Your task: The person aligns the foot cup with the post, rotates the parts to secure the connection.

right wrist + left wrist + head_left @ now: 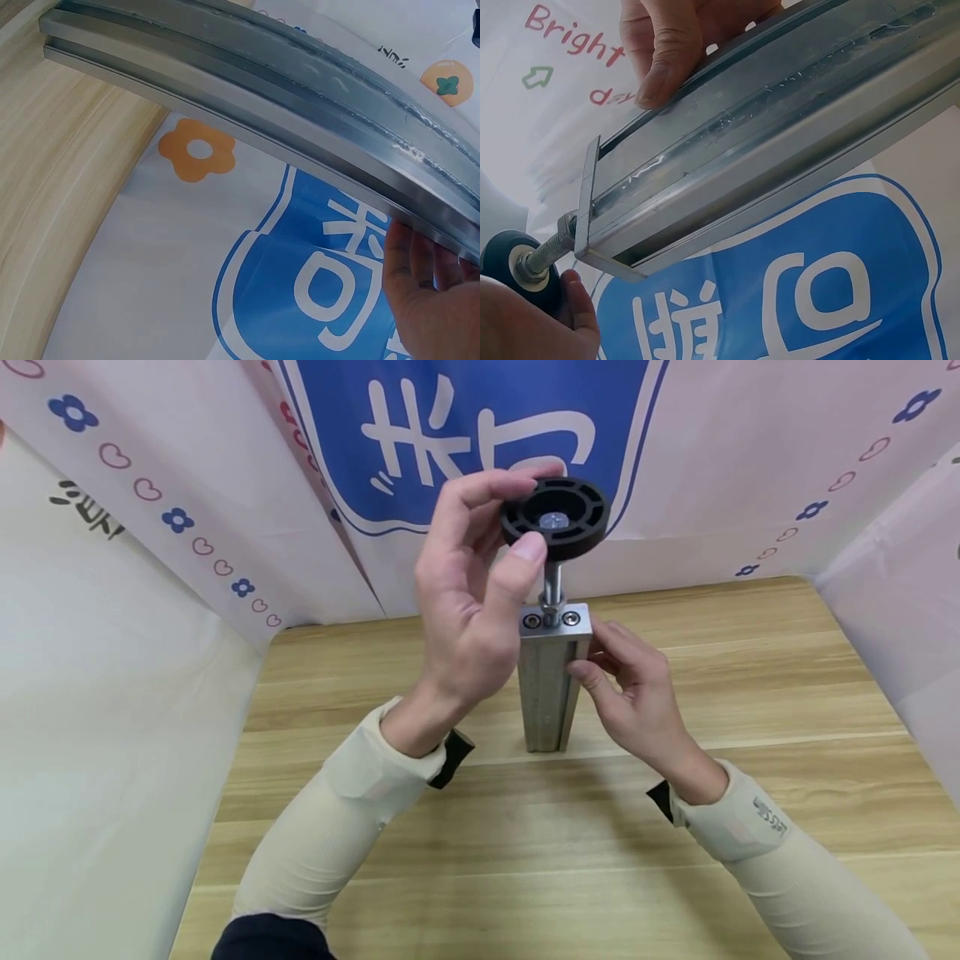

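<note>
The left hand (476, 602) curls its thumb and fingers about the rim of a black levelling foot (566, 543), closed to the disc's width. The right hand (637, 693) holds the right side of an aluminium profile (543, 693), thumb at the near edge, fingers behind. The foot's threaded stem (552, 581) meets the end plate (583, 620) on top. The profile stands upright on the tabletop (450, 877). It should be stiff, fairly heavy and slick on its faces; the grooved sides suit gripping, and the foot's rim suits turning.
</note>
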`<state>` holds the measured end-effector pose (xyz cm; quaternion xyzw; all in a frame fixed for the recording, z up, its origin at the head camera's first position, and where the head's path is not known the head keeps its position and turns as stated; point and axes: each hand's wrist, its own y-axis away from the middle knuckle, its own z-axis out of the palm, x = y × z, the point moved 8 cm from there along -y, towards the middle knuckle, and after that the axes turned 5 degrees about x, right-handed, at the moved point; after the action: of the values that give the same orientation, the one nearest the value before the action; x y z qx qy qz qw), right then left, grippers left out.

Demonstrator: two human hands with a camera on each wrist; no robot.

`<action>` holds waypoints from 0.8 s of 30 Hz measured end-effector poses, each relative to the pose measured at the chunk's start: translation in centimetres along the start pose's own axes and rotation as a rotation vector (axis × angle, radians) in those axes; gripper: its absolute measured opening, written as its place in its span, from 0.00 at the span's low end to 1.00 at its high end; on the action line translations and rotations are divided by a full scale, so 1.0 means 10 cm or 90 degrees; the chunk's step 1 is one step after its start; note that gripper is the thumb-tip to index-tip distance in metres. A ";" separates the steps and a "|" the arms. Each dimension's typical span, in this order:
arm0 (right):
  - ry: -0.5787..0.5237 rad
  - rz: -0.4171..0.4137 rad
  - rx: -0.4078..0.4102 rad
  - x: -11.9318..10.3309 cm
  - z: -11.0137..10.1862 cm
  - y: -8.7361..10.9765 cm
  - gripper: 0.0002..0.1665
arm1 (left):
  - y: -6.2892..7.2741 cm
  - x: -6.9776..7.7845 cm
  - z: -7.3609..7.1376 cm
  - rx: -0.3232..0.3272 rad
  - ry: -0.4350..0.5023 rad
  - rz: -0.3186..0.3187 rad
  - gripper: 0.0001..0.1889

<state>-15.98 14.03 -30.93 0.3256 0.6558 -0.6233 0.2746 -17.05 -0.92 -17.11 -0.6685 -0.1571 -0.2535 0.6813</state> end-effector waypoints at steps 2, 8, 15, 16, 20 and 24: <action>0.003 0.004 -0.001 0.00 0.00 0.00 0.25 | 0.01 -0.01 0.01 -0.003 0.021 -0.009 0.21; 0.008 0.010 -0.005 0.01 0.00 0.00 0.25 | 0.03 -0.03 0.02 0.002 0.066 -0.014 0.19; 0.000 0.003 0.001 0.01 -0.01 0.00 0.26 | 0.02 0.01 0.03 -0.003 0.031 0.010 0.16; -0.003 0.001 0.003 0.01 -0.01 0.00 0.26 | 0.02 0.01 0.03 -0.002 0.026 0.006 0.16; -0.013 -0.007 0.000 0.00 0.00 0.00 0.25 | 0.02 0.01 0.04 0.003 0.003 -0.009 0.18; -0.021 -0.012 0.001 -0.01 0.00 -0.01 0.27 | 0.01 0.01 0.06 0.009 -0.014 -0.015 0.23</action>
<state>-15.96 14.02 -30.79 0.3092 0.6534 -0.6320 0.2795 -16.91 -0.37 -17.10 -0.6642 -0.1745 -0.2532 0.6814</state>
